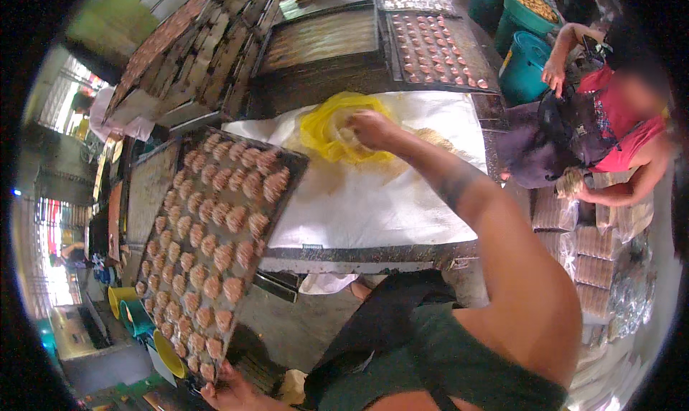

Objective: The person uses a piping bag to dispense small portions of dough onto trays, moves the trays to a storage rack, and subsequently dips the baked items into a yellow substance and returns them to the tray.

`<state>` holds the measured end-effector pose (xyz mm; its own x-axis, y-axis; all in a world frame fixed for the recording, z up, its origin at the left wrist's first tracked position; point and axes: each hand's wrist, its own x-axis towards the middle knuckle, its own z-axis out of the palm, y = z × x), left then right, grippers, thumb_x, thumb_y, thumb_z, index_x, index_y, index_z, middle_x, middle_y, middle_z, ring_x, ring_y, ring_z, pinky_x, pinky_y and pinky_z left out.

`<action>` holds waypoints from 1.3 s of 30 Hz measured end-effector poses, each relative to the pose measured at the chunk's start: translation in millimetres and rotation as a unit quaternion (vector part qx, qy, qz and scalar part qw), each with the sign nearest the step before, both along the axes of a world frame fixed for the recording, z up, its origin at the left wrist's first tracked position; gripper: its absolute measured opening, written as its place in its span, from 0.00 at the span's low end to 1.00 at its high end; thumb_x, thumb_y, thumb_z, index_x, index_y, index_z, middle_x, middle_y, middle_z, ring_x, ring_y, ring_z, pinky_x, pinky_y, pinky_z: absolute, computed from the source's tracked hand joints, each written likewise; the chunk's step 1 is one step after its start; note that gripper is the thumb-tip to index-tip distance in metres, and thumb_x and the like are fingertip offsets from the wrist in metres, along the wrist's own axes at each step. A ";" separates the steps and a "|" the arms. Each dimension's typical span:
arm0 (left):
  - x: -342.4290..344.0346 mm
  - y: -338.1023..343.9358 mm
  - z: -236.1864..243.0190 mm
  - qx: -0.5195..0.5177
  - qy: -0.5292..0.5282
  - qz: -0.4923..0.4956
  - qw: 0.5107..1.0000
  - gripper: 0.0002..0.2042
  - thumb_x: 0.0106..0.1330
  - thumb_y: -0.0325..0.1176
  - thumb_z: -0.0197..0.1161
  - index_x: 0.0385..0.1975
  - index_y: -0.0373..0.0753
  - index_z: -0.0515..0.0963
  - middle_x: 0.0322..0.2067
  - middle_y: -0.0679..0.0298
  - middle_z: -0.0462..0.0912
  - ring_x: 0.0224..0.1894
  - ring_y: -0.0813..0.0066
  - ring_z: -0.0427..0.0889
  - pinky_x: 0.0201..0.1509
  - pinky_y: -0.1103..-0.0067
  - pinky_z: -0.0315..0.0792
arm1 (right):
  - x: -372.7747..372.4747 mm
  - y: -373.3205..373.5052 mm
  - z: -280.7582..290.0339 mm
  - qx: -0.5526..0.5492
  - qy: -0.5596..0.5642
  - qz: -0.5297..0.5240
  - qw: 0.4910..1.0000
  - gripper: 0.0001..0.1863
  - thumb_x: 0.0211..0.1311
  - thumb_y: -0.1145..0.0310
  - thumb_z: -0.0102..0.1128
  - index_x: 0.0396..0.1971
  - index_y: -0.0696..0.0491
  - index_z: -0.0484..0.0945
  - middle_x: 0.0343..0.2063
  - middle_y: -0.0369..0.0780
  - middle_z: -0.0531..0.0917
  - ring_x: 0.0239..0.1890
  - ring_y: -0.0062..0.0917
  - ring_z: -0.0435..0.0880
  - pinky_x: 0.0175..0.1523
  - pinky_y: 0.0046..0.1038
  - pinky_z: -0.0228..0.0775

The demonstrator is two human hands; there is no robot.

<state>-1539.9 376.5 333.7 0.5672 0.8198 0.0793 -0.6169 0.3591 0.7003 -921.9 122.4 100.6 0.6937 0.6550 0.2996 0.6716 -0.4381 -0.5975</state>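
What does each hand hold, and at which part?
The left hand grips the baking tray of cookies at its near edge. The right hand is in the yellow plastic bag; its grip cannot be told.

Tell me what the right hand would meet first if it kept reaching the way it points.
The right hand points into the yellow plastic bag on the white cloth, so it likely meets the bag's pale contents first; depth is unclear.

The right arm stretches forward and up from the shoulder, elbow nearly straight, forearm bare. Its right hand (pixel 369 129) is curled, fingers bent inward and closed in a grasp. The left hand (pixel 228 391) sits low at the lower edge, fingers gripping, its arm out of view.
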 end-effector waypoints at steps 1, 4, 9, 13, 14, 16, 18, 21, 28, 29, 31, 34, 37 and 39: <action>30.3 -12.2 14.0 -0.030 0.028 -0.020 0.999 0.29 0.57 0.28 0.53 0.63 0.32 0.65 0.60 0.49 0.72 0.66 0.46 0.67 0.69 0.50 0.63 | 28.5 3.9 -23.0 -0.005 -0.004 -0.021 1.000 0.15 0.57 0.71 0.58 0.45 0.52 0.83 0.42 0.48 0.84 0.45 0.41 0.84 0.48 0.38 0.77; 82.6 -64.1 31.5 -0.045 0.068 -0.052 0.995 0.26 0.51 0.24 0.55 0.55 0.30 0.73 0.47 0.51 0.79 0.50 0.60 0.78 0.56 0.63 0.72 | 78.9 1.3 -50.1 -0.138 0.047 0.019 0.989 0.14 0.56 0.71 0.56 0.40 0.52 0.85 0.37 0.48 0.85 0.41 0.41 0.85 0.44 0.39 0.77; 82.8 -106.8 36.7 -0.044 0.196 -0.017 0.979 0.24 0.53 0.24 0.53 0.54 0.35 0.72 0.46 0.51 0.80 0.53 0.57 0.76 0.58 0.61 0.71 | 20.2 65.2 -24.5 -0.131 0.084 0.020 0.988 0.12 0.57 0.66 0.56 0.34 0.54 0.85 0.34 0.47 0.86 0.37 0.42 0.85 0.41 0.41 0.77; 120.7 -117.6 19.2 -0.072 0.187 -0.151 0.968 0.25 0.53 0.26 0.54 0.56 0.39 0.71 0.46 0.53 0.80 0.57 0.53 0.74 0.62 0.56 0.70 | 38.2 59.2 -84.6 -0.047 0.095 -0.102 0.989 0.12 0.57 0.64 0.58 0.30 0.55 0.85 0.32 0.46 0.86 0.34 0.41 0.85 0.39 0.42 0.76; 131.8 -115.9 14.4 -0.076 0.168 -0.202 0.962 0.26 0.53 0.26 0.54 0.57 0.40 0.70 0.46 0.54 0.80 0.57 0.53 0.74 0.63 0.55 0.70 | 55.5 45.7 -99.8 -0.098 0.073 -0.068 0.990 0.12 0.56 0.62 0.58 0.28 0.55 0.85 0.32 0.47 0.86 0.34 0.41 0.85 0.38 0.42 0.76; 142.9 -120.6 9.1 -0.097 0.225 -0.171 0.954 0.23 0.52 0.27 0.54 0.52 0.49 0.72 0.33 0.62 0.77 0.51 0.59 0.77 0.60 0.58 0.73 | 83.2 40.8 -100.0 -0.148 0.045 -0.026 0.988 0.13 0.55 0.60 0.59 0.27 0.55 0.85 0.32 0.47 0.86 0.33 0.41 0.85 0.38 0.42 0.76; 139.8 -106.1 -4.4 -0.092 0.189 -0.208 0.955 0.23 0.52 0.27 0.54 0.52 0.48 0.72 0.34 0.62 0.78 0.49 0.61 0.78 0.58 0.59 0.74 | 103.6 23.4 -90.6 -0.276 -0.064 0.130 0.950 0.14 0.54 0.58 0.60 0.25 0.55 0.85 0.32 0.47 0.86 0.33 0.40 0.84 0.36 0.41 0.76; 121.0 -75.0 -36.8 -0.082 0.131 -0.251 0.956 0.23 0.52 0.29 0.55 0.52 0.44 0.72 0.35 0.62 0.80 0.44 0.64 0.81 0.56 0.60 0.75 | 91.5 4.9 -58.9 -0.179 0.010 0.038 0.983 0.16 0.54 0.56 0.60 0.24 0.55 0.85 0.32 0.48 0.86 0.33 0.41 0.84 0.36 0.39 0.76; 101.2 -53.5 -59.3 -0.028 0.238 -0.124 0.963 0.34 0.45 0.35 0.56 0.59 0.40 0.69 0.49 0.54 0.79 0.49 0.52 0.81 0.45 0.52 0.80 | 2.2 11.5 3.8 0.105 0.356 -0.252 0.894 0.15 0.56 0.58 0.57 0.32 0.54 0.85 0.34 0.47 0.86 0.38 0.37 0.85 0.43 0.38 0.77; 99.9 -53.6 -62.4 -0.052 0.229 -0.112 0.966 0.32 0.45 0.34 0.56 0.58 0.40 0.70 0.48 0.54 0.79 0.48 0.53 0.81 0.45 0.51 0.79 | 1.7 19.0 0.6 0.102 0.352 -0.238 0.899 0.15 0.55 0.59 0.58 0.32 0.54 0.85 0.33 0.46 0.86 0.38 0.36 0.85 0.42 0.38 0.77; 105.4 -58.2 -62.8 -0.081 0.222 -0.107 0.966 0.31 0.46 0.32 0.55 0.58 0.41 0.70 0.47 0.54 0.79 0.47 0.54 0.81 0.44 0.51 0.78 | 10.7 14.7 -20.6 0.053 0.305 -0.174 0.935 0.14 0.53 0.60 0.59 0.32 0.54 0.85 0.33 0.45 0.86 0.37 0.34 0.85 0.41 0.36 0.77; 107.9 -57.0 -64.8 -0.096 0.235 -0.141 0.957 0.25 0.47 0.30 0.56 0.51 0.40 0.71 0.37 0.59 0.77 0.41 0.62 0.78 0.50 0.62 0.76 | 39.9 2.9 -43.0 -0.045 0.246 -0.065 0.966 0.13 0.51 0.62 0.61 0.32 0.55 0.85 0.32 0.44 0.86 0.35 0.30 0.85 0.39 0.34 0.78; 110.9 -59.3 -67.2 -0.072 0.259 -0.124 0.955 0.27 0.46 0.30 0.56 0.53 0.39 0.71 0.38 0.60 0.76 0.40 0.64 0.76 0.50 0.64 0.76 | 72.2 -18.4 -37.7 -0.095 0.239 -0.019 0.966 0.13 0.48 0.65 0.63 0.32 0.55 0.85 0.31 0.43 0.86 0.34 0.27 0.85 0.36 0.31 0.78; 120.4 -66.9 -63.6 -0.054 0.241 -0.134 0.960 0.28 0.45 0.29 0.56 0.54 0.39 0.71 0.39 0.60 0.76 0.41 0.64 0.77 0.51 0.64 0.76 | 89.8 -42.9 -20.6 -0.101 0.253 -0.015 0.962 0.12 0.47 0.66 0.64 0.32 0.55 0.85 0.30 0.42 0.85 0.33 0.25 0.85 0.35 0.30 0.78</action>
<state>-1419.6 309.6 270.2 0.7088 0.6272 -0.3228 -0.1054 0.5466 0.8307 -832.1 79.5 80.0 0.7372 0.6412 -0.2130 0.3015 -0.5943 -0.7456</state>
